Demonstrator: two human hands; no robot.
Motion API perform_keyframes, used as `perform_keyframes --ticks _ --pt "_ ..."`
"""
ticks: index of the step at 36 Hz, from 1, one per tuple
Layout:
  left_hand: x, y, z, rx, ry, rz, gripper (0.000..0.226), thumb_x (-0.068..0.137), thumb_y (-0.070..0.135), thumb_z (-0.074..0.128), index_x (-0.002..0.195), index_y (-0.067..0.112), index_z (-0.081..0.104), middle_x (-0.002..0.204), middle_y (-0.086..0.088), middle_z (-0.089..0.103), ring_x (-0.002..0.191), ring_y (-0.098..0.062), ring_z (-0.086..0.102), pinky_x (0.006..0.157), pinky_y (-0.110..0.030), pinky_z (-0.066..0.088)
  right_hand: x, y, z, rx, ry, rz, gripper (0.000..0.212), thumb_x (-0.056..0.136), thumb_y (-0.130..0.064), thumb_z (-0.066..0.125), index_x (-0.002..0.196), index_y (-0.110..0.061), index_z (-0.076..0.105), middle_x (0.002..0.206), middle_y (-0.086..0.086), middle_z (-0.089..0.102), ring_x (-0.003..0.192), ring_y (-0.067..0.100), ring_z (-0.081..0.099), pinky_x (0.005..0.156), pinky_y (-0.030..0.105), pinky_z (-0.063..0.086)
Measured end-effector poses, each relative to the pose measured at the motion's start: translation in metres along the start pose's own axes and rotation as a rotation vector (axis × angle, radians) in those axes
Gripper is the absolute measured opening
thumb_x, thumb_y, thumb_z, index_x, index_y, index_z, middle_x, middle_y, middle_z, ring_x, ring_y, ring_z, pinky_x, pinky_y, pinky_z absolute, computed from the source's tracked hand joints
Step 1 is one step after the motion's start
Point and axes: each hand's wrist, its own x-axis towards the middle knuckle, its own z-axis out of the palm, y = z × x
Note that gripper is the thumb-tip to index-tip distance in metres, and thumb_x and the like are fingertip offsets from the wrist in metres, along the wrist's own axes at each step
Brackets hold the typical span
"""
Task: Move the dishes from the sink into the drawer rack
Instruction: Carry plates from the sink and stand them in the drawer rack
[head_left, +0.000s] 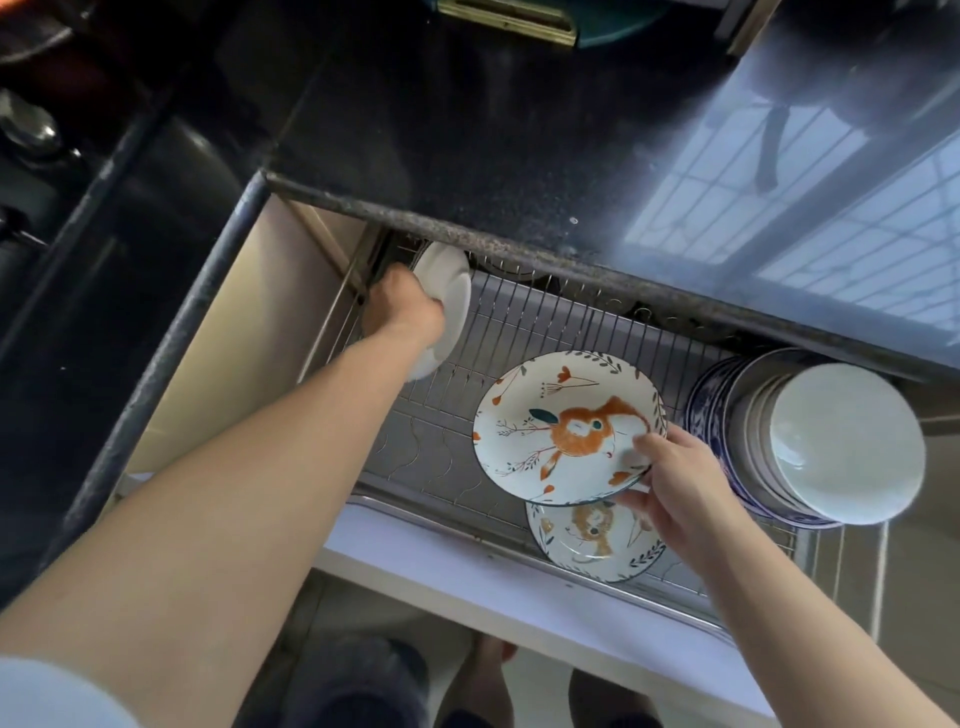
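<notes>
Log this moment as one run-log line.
left hand: grips white plate at rack's left end | right hand: holds fox plate over rack | plates stacked right

— What's the left hand (402, 306) doing?
— Gripping a plain white plate (447, 306), stood on edge at the far left of the drawer rack (545, 332).
— And the right hand (675, 483)?
— Pinching a fox-pattern plate (566, 426) by its rim, above another patterned plate (592, 540) lying in the rack. A row of upright plates (810, 441) stands at the right end.
</notes>
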Motion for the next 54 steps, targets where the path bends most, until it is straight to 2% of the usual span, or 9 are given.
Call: perform_keyframes --ticks 8,19,25,29,34,38,40,48,54 --pt "-0.009 -0.005 -0.016 -0.024 -0.056 0.048 0.043 0.092 0.023 0.07 0.127 0.007 0.052 0.135 -0.016 0.057 0.12 -0.038 0.057 0.094 -0.039 0.047 -0.001 -0.008 0.004 -0.023 0.002 -0.022 0.024 0.105 -0.002 0.038 0.113 -0.009 0.059 0.109 0.011 0.073 0.093 0.027 0.074 0.063 0.04 0.062" --pt "-0.096 -0.035 -0.022 -0.112 -0.083 0.158 0.028 0.095 0.017 0.064 0.102 0.018 0.037 0.122 -0.012 0.055 0.11 -0.036 0.055 0.092 -0.052 0.05 0.011 -0.011 0.005 -0.097 0.08 -0.048 0.025 0.107 -0.007 0.038 0.124 -0.007 0.057 0.115 0.01 0.07 0.101 0.029 0.069 0.065 0.041 0.062" --pt "-0.125 -0.071 -0.045 -0.099 -0.085 0.071 0.024 0.098 0.021 0.061 0.107 0.018 0.039 0.109 -0.002 0.05 0.099 -0.031 0.051 0.077 -0.039 0.039 0.023 -0.015 0.027 -0.282 0.113 -0.191 0.023 0.105 -0.011 0.041 0.119 -0.011 0.059 0.113 0.004 0.07 0.099 0.023 0.069 0.067 0.043 0.065" --pt "-0.127 -0.086 -0.059 -0.075 -0.057 0.033 0.026 0.098 0.022 0.061 0.105 0.018 0.036 0.119 -0.009 0.055 0.11 -0.036 0.054 0.078 -0.039 0.037 0.034 -0.023 0.06 -0.443 0.153 -0.298 0.019 0.101 -0.019 0.043 0.112 -0.015 0.059 0.115 0.009 0.069 0.096 0.03 0.07 0.07 0.049 0.065" --pt "-0.121 -0.097 -0.067 -0.108 -0.047 0.018 0.026 0.098 0.025 0.06 0.104 0.017 0.037 0.112 -0.004 0.052 0.101 -0.032 0.05 0.085 -0.045 0.046 0.05 -0.034 0.101 -0.607 0.226 -0.404 0.028 0.095 -0.032 0.039 0.11 -0.014 0.055 0.111 0.015 0.067 0.088 0.037 0.069 0.072 0.052 0.063" --pt "-0.12 -0.099 -0.07 -0.133 -0.056 0.021 0.025 0.099 0.026 0.06 0.103 0.017 0.037 0.109 -0.002 0.05 0.104 -0.036 0.052 0.089 -0.05 0.048 0.057 -0.041 0.118 -0.75 0.219 -0.497 0.027 0.097 -0.023 0.043 0.119 -0.011 0.054 0.089 0.004 0.062 0.087 0.033 0.057 0.075 0.036 0.046" --pt "-0.12 -0.1 -0.071 -0.146 -0.068 0.013 0.026 0.099 0.025 0.059 0.104 0.016 0.036 0.111 -0.005 0.052 0.104 -0.037 0.052 0.088 -0.05 0.048 0.061 -0.043 0.121 -0.815 0.239 -0.535 0.029 0.099 -0.02 0.044 0.123 -0.005 0.051 0.093 0.01 0.06 0.088 0.034 0.054 0.073 0.036 0.039" --pt "-0.123 -0.106 -0.066 -0.157 -0.095 0.01 0.026 0.099 0.025 0.06 0.105 0.019 0.035 0.119 -0.007 0.055 0.108 -0.035 0.052 0.079 -0.041 0.039 0.071 -0.047 0.13 -0.932 0.272 -0.655 0.034 0.097 -0.026 0.035 0.129 -0.014 0.038 0.101 0.02 0.066 0.085 0.042 0.064 0.078 0.049 0.053" --pt "-0.125 -0.108 -0.063 -0.151 -0.097 0.027 0.027 0.098 0.026 0.062 0.1 0.015 0.037 0.105 0.0 0.048 0.094 -0.028 0.044 0.078 -0.041 0.039 0.082 -0.047 0.142 -0.974 0.279 -0.654 0.043 0.1 -0.017 0.038 0.142 -0.007 0.032 0.115 0.031 0.058 0.099 0.05 0.06 0.073 0.043 0.04"
